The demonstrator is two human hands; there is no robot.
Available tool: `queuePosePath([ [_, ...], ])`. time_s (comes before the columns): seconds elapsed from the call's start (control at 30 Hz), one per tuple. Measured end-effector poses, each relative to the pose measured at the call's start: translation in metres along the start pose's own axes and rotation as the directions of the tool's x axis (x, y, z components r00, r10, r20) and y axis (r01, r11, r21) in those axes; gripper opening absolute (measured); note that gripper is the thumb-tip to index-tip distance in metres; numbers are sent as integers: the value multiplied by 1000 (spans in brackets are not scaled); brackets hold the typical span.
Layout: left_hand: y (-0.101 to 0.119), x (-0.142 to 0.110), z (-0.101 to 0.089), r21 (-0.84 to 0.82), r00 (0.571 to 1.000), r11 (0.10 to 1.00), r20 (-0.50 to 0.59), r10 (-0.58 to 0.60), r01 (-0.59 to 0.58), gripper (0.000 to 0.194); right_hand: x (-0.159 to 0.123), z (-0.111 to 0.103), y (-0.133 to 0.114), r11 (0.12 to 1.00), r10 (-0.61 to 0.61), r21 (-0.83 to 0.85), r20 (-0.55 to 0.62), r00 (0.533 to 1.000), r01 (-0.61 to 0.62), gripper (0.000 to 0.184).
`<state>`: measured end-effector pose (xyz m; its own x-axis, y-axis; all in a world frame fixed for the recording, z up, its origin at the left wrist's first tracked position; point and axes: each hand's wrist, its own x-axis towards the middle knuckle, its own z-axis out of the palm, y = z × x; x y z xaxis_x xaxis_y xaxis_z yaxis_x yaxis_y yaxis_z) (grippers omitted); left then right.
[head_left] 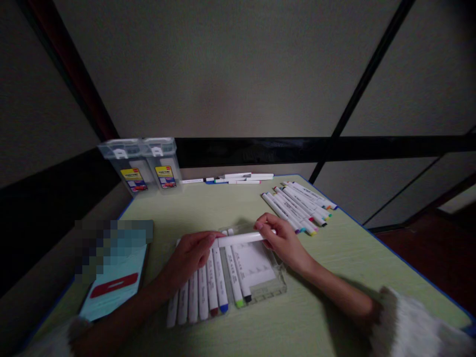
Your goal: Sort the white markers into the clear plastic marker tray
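Note:
A white marker (241, 239) lies crosswise between both hands, above a clear plastic tray (275, 285) on the green table. My left hand (191, 254) pinches its left end, and my right hand (280, 238) pinches its right end. Several white markers with coloured caps (208, 292) lie side by side in and beside the tray, under my left hand. The tray's right half shows a printed white card.
A row of loose markers (297, 206) lies at the right rear of the table (334, 258). A few more markers (238, 177) lie along the back edge. Two clear marker boxes (147, 166) stand at the back left. A phone (111, 277) lies at the left.

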<state>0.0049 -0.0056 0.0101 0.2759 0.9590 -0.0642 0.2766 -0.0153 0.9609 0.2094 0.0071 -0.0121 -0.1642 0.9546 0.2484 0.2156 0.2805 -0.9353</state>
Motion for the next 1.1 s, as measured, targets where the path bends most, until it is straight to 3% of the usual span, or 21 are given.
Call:
queuePosePath([
  [1.1, 0, 1, 0, 8, 1000, 1000, 7, -1, 1, 41, 0, -1, 1, 1000, -27, 6, 19, 999, 26, 21],
])
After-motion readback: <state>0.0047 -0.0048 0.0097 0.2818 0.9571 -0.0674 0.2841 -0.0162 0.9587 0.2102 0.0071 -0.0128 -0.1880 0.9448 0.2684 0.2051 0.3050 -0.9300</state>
